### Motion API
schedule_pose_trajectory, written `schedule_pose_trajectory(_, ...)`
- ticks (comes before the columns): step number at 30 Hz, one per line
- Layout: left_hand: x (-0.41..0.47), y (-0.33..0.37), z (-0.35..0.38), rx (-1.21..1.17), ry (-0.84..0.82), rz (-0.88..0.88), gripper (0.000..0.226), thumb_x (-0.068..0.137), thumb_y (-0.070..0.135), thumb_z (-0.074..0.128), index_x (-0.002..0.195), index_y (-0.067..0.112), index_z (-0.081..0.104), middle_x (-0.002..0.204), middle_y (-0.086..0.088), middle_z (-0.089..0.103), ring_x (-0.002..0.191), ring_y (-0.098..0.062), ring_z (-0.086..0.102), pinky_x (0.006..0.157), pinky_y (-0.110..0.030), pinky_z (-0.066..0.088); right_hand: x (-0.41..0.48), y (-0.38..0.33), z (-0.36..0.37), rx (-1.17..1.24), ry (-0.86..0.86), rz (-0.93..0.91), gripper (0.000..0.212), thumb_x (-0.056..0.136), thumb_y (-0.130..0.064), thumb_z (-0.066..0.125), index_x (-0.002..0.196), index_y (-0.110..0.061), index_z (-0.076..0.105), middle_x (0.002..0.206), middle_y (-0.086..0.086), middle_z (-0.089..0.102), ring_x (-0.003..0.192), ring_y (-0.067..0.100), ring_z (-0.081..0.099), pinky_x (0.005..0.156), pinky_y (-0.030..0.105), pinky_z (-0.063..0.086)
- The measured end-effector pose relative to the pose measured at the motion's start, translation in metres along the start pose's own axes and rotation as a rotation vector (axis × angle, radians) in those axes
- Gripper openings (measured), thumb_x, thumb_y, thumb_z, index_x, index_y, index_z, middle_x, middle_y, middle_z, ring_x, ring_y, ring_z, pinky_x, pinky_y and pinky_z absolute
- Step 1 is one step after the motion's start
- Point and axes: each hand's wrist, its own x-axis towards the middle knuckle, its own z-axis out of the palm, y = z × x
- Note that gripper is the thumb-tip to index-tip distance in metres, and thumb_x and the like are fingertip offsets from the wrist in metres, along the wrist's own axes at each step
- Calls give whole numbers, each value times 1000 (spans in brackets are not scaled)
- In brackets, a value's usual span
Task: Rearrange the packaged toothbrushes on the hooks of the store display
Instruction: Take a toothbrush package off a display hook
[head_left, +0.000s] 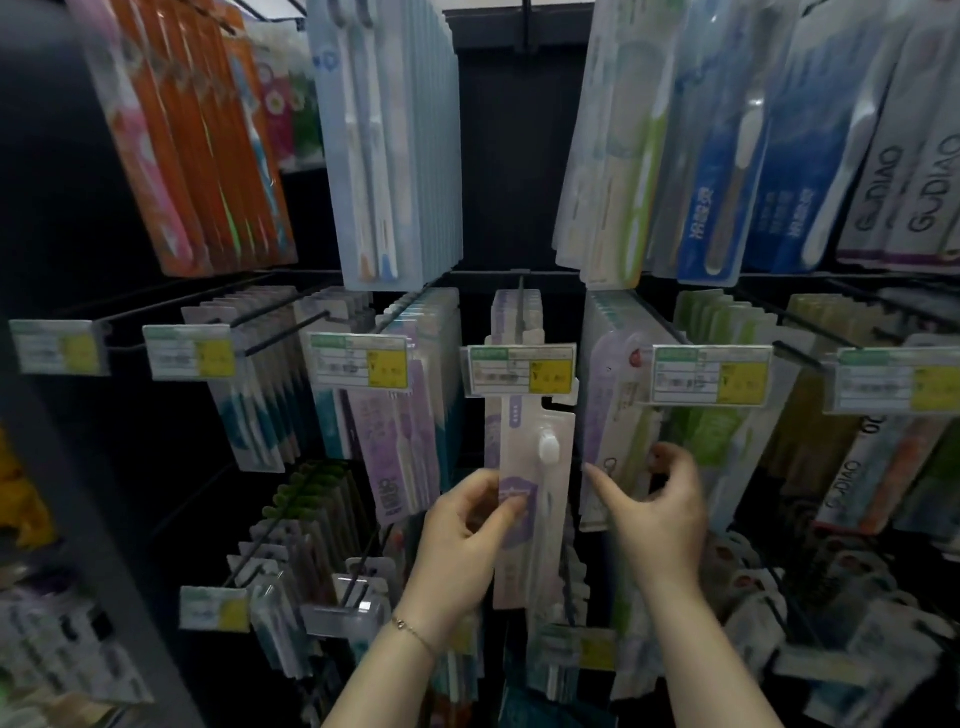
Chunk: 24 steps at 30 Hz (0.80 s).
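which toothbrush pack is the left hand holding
The pale pack with the purple shield badge in the centre column, just below the middle price tag. The left hand pinches its lower half; the purple packs to its left hang untouched.

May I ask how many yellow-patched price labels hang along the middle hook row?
6 price labels: far left, second, third, fourth above the package in the left hand, fifth above the right hand, sixth at the right edge. Others may be hidden.

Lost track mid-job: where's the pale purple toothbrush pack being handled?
Head view, centre: the pale purple pack hangs below the middle price tag, pinched by the left hand.
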Motion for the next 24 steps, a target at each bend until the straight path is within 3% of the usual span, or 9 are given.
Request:
schedule_pose_trajectory(8, 2, -9, -14, 3, -5, -10, 12, 98, 15, 61, 100, 21, 72, 99, -8, 73, 98, -28, 68, 92, -57, 52, -1, -1, 2, -40, 57, -48, 70, 75, -40, 83, 133, -13, 53, 126, 4, 58, 114, 20, 56, 86, 32, 48)
schedule_pose_trajectory(17, 1, -12, -18, -31, -1, -17, 14, 98, 13, 60, 100, 20, 73, 98, -5, 74, 97, -25, 70, 92, -49, 55, -5, 0, -4, -164, 100, -124, 70, 75, -36, 83, 134, -10, 56, 122, 8, 59, 107, 25, 59, 79, 30, 46)
schedule_pose_trajectory(24, 5, -18, -22, -38, 17, -9, 11, 98, 16, 61, 98, 13, 71, 97, -19, 70, 97, -37, 66, 91, -52, 52, -5, 1, -6, -218, 134, -170, 70, 73, -37, 85, 132, -11, 58, 119, 7, 61, 100, 26, 63, 72, 33, 53)
